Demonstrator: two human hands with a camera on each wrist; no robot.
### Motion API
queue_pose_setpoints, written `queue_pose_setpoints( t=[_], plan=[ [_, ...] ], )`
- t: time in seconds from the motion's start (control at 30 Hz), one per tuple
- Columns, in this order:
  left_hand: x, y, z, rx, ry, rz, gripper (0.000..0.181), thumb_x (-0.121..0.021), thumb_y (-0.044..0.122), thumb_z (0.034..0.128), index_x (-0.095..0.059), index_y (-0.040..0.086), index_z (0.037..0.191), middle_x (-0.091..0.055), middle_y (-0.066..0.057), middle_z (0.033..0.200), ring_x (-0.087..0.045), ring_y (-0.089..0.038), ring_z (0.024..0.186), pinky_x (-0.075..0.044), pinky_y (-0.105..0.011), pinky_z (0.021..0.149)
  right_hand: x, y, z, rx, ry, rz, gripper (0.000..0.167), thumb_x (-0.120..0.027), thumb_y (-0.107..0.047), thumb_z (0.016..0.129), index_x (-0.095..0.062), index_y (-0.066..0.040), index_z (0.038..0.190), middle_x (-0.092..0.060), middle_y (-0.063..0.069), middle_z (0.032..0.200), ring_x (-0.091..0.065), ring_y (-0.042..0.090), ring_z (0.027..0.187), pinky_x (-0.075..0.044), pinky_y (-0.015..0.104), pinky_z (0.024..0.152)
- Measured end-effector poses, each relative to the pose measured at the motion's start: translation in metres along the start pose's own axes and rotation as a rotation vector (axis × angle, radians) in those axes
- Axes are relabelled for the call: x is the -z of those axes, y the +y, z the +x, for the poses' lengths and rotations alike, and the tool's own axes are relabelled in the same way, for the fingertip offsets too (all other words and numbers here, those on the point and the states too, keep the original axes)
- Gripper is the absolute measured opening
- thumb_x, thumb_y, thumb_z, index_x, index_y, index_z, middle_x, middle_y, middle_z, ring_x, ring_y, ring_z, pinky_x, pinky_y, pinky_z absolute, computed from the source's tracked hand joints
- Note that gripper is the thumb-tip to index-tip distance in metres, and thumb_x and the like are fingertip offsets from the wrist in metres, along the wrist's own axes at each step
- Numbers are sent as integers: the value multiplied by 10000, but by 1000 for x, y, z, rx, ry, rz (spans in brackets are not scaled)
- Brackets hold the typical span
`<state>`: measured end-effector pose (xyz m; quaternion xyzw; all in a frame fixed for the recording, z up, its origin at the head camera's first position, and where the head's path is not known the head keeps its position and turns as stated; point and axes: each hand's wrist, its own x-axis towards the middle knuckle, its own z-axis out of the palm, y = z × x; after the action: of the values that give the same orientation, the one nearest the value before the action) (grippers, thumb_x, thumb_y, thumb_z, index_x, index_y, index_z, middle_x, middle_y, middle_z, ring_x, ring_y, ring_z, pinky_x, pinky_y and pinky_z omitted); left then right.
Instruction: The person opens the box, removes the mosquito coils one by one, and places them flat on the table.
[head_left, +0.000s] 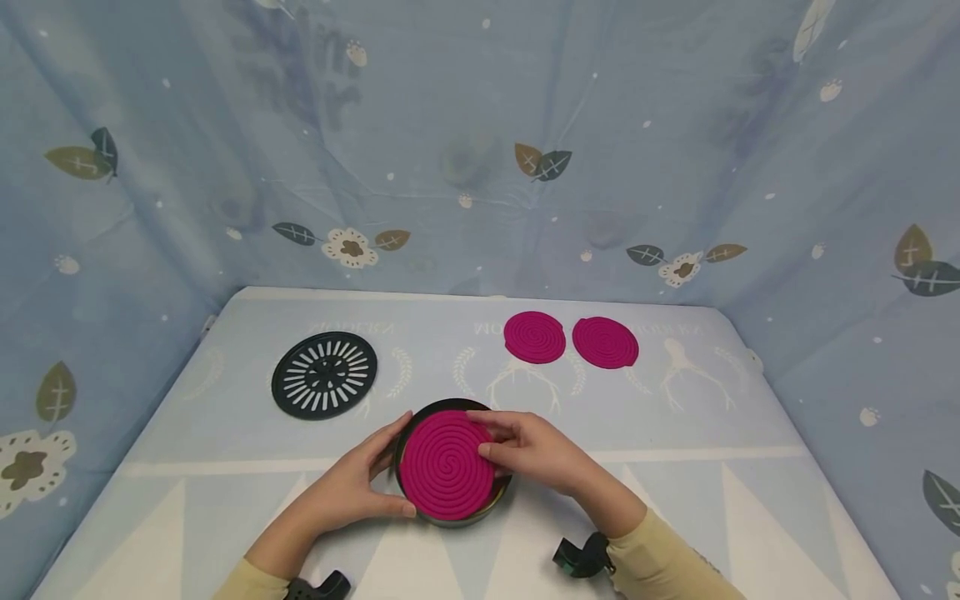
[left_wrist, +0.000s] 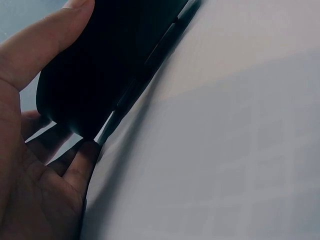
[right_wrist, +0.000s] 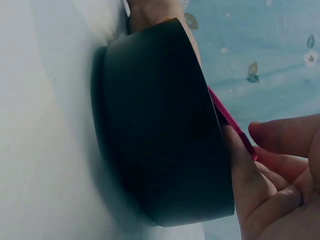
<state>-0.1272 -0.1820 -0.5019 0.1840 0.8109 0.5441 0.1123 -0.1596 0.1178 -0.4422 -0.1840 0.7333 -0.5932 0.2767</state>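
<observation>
A pink spiral mosquito coil (head_left: 447, 467) lies tilted across the mouth of a round black tin (right_wrist: 160, 130), its right edge lifted. My right hand (head_left: 536, 450) pinches that raised edge between thumb and fingers, with a finger under the coil by the rim. From the left, my left hand (head_left: 352, 487) grips the tin's side, thumb at the near edge and fingers round the far side. In the left wrist view the dark tin wall (left_wrist: 110, 55) sits between thumb and fingers. The coil covers most of the tin's inside.
Behind and to the left lies a black slotted round lid (head_left: 325, 376). Two more pink coils, one on the left (head_left: 535, 337) and one on the right (head_left: 605, 342), lie flat at the back right. Blue patterned cloth (head_left: 465, 150) surrounds the table (head_left: 675, 500).
</observation>
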Motion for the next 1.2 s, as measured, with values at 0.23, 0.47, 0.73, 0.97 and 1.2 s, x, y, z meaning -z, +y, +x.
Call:
queue_pose_setpoints(
  t=[0.23, 0.47, 0.73, 0.97, 1.2],
  plan=[
    [1, -1, -1, 5, 7, 11, 1220, -946, 432, 589, -270, 207, 1578, -284, 52, 1590, -271, -121, 1435, -346, -233, 1118, 0, -1, 1, -17, 8, -1, 465, -631, -48, 956, -566, -163, 1402, -694, 95, 1052, -688, 226, 796, -641, 363, 703],
    [1, 0, 0, 4, 3, -1, 1211, -957, 378, 592, -275, 195, 1576, -288, 64, 1586, -270, -114, 1437, -350, -224, 1115, 6, 2, 2, 11, 35, 29, 465, -622, -30, 958, -551, -112, 1410, -679, 118, 1071, -673, 208, 802, -641, 373, 710],
    [1, 1, 0, -2, -4, -10, 1209, -958, 353, 600, -268, 182, 1577, -276, 56, 1591, -256, -118, 1443, -344, -220, 1117, 18, 2, -1, 28, 101, 29, 513, -623, -59, 965, -492, -99, 1459, -656, 129, 1126, -672, 217, 841, -638, 388, 748],
    [1, 1, 0, -7, -2, -12, 1207, -959, 351, 600, -271, 172, 1576, -282, 46, 1587, -262, -128, 1440, -343, -225, 1119, 31, 4, -6, 57, 147, 73, 550, -630, -66, 964, -454, -96, 1484, -650, 159, 1164, -668, 247, 882, -628, 451, 777],
    [1, 2, 0, 6, -2, -17, 1208, -959, 352, 600, -270, 177, 1577, -281, 54, 1588, -257, -116, 1441, -335, -218, 1120, 50, 14, -9, 64, 211, 118, 551, -638, -84, 965, -454, -125, 1484, -633, 175, 1226, -685, 257, 891, -626, 412, 795]
  ],
)
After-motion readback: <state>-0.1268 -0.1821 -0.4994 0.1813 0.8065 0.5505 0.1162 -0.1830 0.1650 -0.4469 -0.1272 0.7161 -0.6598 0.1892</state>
